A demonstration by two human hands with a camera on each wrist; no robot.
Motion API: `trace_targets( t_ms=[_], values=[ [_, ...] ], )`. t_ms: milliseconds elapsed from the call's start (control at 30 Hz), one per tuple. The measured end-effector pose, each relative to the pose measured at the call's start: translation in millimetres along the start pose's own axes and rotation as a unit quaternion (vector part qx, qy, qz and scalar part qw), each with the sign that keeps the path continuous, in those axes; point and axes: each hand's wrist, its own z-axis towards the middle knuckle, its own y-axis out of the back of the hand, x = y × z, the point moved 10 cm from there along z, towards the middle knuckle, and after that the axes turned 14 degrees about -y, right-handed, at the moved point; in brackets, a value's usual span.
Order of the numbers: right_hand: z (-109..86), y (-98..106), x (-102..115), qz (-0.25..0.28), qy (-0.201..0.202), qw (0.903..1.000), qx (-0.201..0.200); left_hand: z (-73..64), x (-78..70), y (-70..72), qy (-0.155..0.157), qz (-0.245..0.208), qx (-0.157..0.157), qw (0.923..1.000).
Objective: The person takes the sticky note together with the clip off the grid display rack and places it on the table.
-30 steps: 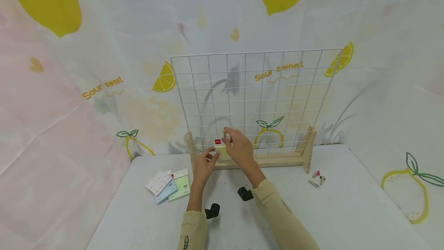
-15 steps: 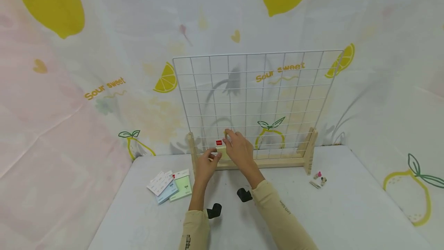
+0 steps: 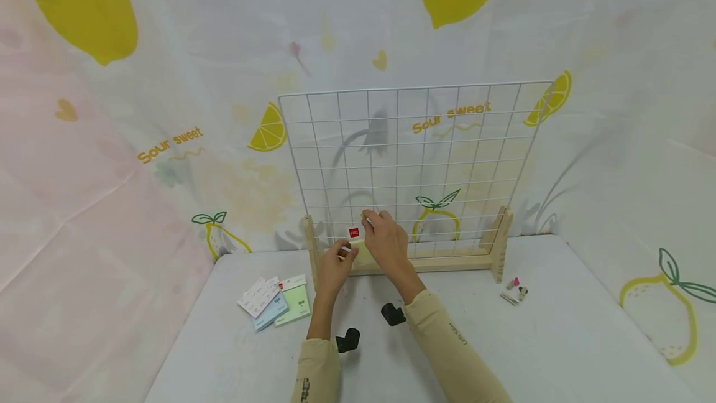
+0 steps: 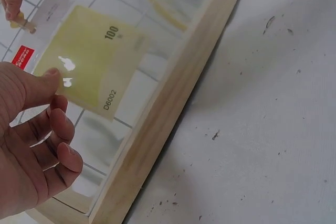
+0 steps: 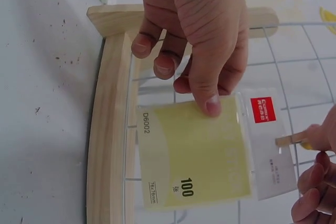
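Observation:
A yellow sticky-note pack (image 5: 194,156) in a clear sleeve, with a white top flap and red label, stands against the white wire grid panel (image 3: 411,142). My left hand (image 3: 334,266) pinches its side edge between thumb and fingers, the other fingers curled loosely. With thumb and fingertips, my right hand (image 3: 387,241) pinches a small wooden clothespin (image 5: 290,139) with a yellow decoration. The clothespin's tip overlaps the pack's top flap in both wrist views.
Wooden feet (image 3: 499,244) and a low wooden bar (image 3: 447,261) support the panel. Left on the white table lie a green pack (image 3: 293,303), a blue pack (image 3: 272,314) and white-topped packs (image 3: 259,297). Several small clothespins (image 3: 510,297) lie at the right.
The head view has shifted slightly. More of the pack's white flap and red label shows, and the clothespin has tilted a little. Both hands keep nearly the same place and grip.

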Motion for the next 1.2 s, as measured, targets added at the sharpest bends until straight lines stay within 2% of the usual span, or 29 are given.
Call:
trace_targets(
  t_ms=[167,333,467,800,1200],
  values=[
    [-0.2,2.8,1.4,0.01,0.005,0.9999,-0.008,-0.4,0.6,-0.6,-0.001,-0.014,-0.003,0.9999],
    [0.7,6.1,2.8,0.018,0.015,0.9995,-0.019,-1.2,5.1,-2.6,0.011,-0.068,-0.011,0.9976],
    [2.0,8.8,4.3,0.027,0.024,0.9991,-0.024,-2.4,5.5,-2.8,0.023,-0.094,-0.017,0.9951],
    [4.6,9.6,3.8,0.041,0.019,0.9985,-0.029,-6.6,10.0,-3.8,0.05,-0.104,-0.019,0.9931],
    [8.4,18.4,7.6,0.061,0.032,0.9954,-0.066,-6.1,5.9,-1.8,0.031,-0.106,-0.022,0.9936]
  ],
)
